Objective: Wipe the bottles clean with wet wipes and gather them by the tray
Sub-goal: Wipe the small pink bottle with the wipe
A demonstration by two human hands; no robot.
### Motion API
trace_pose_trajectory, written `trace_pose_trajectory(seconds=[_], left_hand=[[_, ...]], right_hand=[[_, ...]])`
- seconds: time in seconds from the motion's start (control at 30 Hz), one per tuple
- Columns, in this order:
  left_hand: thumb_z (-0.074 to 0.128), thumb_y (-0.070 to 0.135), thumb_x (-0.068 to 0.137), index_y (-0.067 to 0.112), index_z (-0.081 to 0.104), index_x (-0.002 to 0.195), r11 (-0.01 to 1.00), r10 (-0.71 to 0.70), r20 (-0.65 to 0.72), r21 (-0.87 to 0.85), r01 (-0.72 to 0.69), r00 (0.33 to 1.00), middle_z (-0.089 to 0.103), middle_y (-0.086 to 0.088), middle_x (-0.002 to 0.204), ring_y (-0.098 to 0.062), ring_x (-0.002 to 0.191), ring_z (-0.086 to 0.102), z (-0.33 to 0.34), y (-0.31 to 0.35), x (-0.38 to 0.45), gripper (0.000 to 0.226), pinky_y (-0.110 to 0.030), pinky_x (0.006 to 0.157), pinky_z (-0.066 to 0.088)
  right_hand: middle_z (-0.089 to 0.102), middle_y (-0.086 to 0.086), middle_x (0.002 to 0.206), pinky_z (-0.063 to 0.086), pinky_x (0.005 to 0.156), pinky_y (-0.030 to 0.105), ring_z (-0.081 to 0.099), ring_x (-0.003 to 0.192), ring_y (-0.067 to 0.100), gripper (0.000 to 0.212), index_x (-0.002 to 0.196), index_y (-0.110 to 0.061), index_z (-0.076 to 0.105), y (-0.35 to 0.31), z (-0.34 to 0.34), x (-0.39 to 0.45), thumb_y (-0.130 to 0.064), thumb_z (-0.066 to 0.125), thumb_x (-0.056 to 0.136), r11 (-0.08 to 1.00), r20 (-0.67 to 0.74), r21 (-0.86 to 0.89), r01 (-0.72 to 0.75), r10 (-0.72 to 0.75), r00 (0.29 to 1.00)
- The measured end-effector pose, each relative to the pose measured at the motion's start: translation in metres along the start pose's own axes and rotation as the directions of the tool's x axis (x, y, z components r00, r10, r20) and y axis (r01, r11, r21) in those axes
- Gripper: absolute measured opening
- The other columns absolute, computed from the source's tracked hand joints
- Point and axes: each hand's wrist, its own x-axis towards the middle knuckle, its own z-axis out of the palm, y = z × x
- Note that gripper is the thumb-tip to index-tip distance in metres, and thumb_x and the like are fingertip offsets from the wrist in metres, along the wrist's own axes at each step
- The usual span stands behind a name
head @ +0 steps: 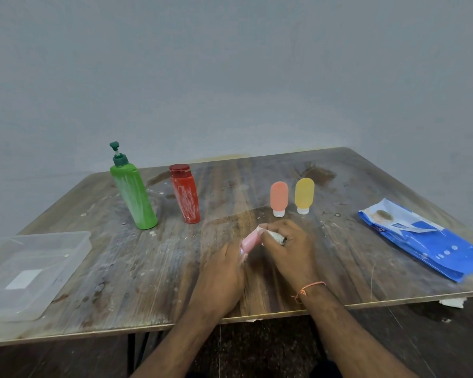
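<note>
- Bare table (257,186) lies between the red bottle (185,195) and orange tube (279,199).
- The green pump bottle (133,195) stands between that gap and the tray (77,241).

You won't find any readable text here. The blue wipes pack (426,241) at the right of the bench (257,186) carries a white label patch and small white print, but it's too blurred to make out a brand or a single word. The white sticker on the clear tray (47,241) at left looks blank, can't tell more. The green pump bottle (133,197), red bottle (185,196), orange tube (279,197) and yellow tube (304,195) show no lettering you could read, no nos. or signs
</note>
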Motion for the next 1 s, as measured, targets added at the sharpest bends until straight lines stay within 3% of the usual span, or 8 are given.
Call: trace_pose_trajectory(seconds=[0.1, 0.2, 0.27, 0.4, 0.53, 0.67, 0.83, 1.0], left_hand=[[0.035, 0.033, 0.114, 0.046, 0.046, 0.117, 0.998, 0.034, -0.019, -0.055, -0.035, 0.999, 0.056, 0.018, 0.101, 0.001, 0.089, 0.052, -0.001, 0.001, -0.002, 0.017, -0.017, 0.074, 0.042], [0.035, 0.034, 0.113, 0.028, 0.055, 0.12, 1.0, -0.019, -0.013, 0.022, 0.02, 1.0, 0.062, 0.009, 0.11, -0.006, 0.09, 0.056, 0.004, -0.005, 0.0, 0.022, -0.032, 0.078, 0.054], [0.033, 0.035, 0.112, 0.029, 0.053, 0.115, 0.999, -0.011, -0.017, 0.031, 0.011, 1.0, 0.062, 0.009, 0.108, -0.003, 0.086, 0.054, 0.005, -0.005, 0.002, 0.021, -0.032, 0.076, 0.052], [0.032, 0.029, 0.114, 0.047, 0.05, 0.128, 0.986, 0.09, 0.001, -0.139, -0.089, 0.996, 0.06, 0.026, 0.118, 0.011, 0.109, 0.056, -0.002, 0.0, 0.001, 0.029, -0.011, 0.09, 0.044], [0.034, 0.033, 0.111, 0.03, 0.054, 0.125, 0.984, 0.029, 0.003, -0.175, -0.028, 1.0, 0.061, 0.016, 0.106, -0.002, 0.093, 0.06, 0.005, -0.011, 0.004, 0.024, -0.03, 0.081, 0.053], [0.038, 0.034, 0.113, 0.034, 0.052, 0.115, 0.94, 0.036, 0.028, -0.34, -0.024, 0.999, 0.06, 0.016, 0.092, -0.003, 0.084, 0.059, -0.001, -0.012, 0.002, 0.014, -0.018, 0.068, 0.044], [0.029, 0.056, 0.108, 0.035, 0.051, 0.109, 0.894, -0.002, 0.091, -0.445, 0.043, 0.996, 0.055, 0.011, 0.087, -0.005, 0.072, 0.051, 0.0, -0.019, 0.002, 0.03, -0.038, 0.065, 0.049], [0.032, 0.048, 0.109, 0.03, 0.054, 0.099, 0.839, -0.029, 0.146, -0.534, 0.104, 0.989, 0.054, 0.009, 0.086, -0.008, 0.074, 0.05, -0.002, -0.018, 0.003, 0.03, -0.034, 0.069, 0.046]], right_hand=[[0.075, -0.02, 0.099, 0.056, 0.082, 0.019, 0.071, 0.098, 0.005, 0.016, 0.097, -0.032, 0.084, -0.001, 0.002, -0.003, -0.019, 0.079, 0.089, 0.999, 0.067, 0.003, 0.04, -0.04, 0.997], [0.074, -0.02, 0.096, 0.056, 0.078, 0.02, 0.07, 0.095, 0.004, 0.015, 0.096, -0.032, 0.082, 0.0, 0.002, 0.0, -0.019, 0.08, 0.089, 1.0, -0.045, 0.006, -0.027, 0.027, 0.999], [0.075, -0.02, 0.098, 0.055, 0.078, 0.019, 0.07, 0.095, 0.001, 0.016, 0.098, -0.032, 0.083, -0.001, 0.001, 0.001, -0.018, 0.08, 0.091, 1.0, -0.078, -0.002, -0.02, 0.02, 0.997], [0.076, -0.018, 0.103, 0.053, 0.084, 0.016, 0.07, 0.098, 0.0, 0.013, 0.103, -0.027, 0.086, -0.009, 0.0, -0.006, -0.021, 0.08, 0.093, 0.981, 0.096, -0.057, 0.184, -0.178, 0.979], [0.078, -0.017, 0.107, 0.057, 0.086, 0.021, 0.072, 0.101, -0.001, 0.017, 0.109, -0.024, 0.086, -0.011, 0.002, -0.012, -0.02, 0.08, 0.093, 0.95, 0.192, -0.008, 0.313, -0.306, 0.933], [0.077, -0.015, 0.107, 0.057, 0.085, 0.021, 0.072, 0.101, 0.002, 0.017, 0.109, -0.023, 0.085, -0.007, 0.003, -0.01, -0.017, 0.082, 0.093, 0.963, 0.081, -0.023, 0.268, -0.265, 0.961], [0.077, -0.016, 0.109, 0.058, 0.089, 0.021, 0.07, 0.103, -0.001, 0.016, 0.111, -0.021, 0.083, -0.004, 0.001, -0.002, -0.018, 0.08, 0.095, 0.987, -0.101, -0.03, 0.158, -0.161, 0.982], [0.076, -0.019, 0.106, 0.058, 0.084, 0.016, 0.07, 0.102, -0.002, 0.018, 0.112, -0.025, 0.083, -0.005, 0.0, -0.003, -0.023, 0.081, 0.095, 0.994, -0.047, -0.016, 0.112, -0.112, 0.993]])
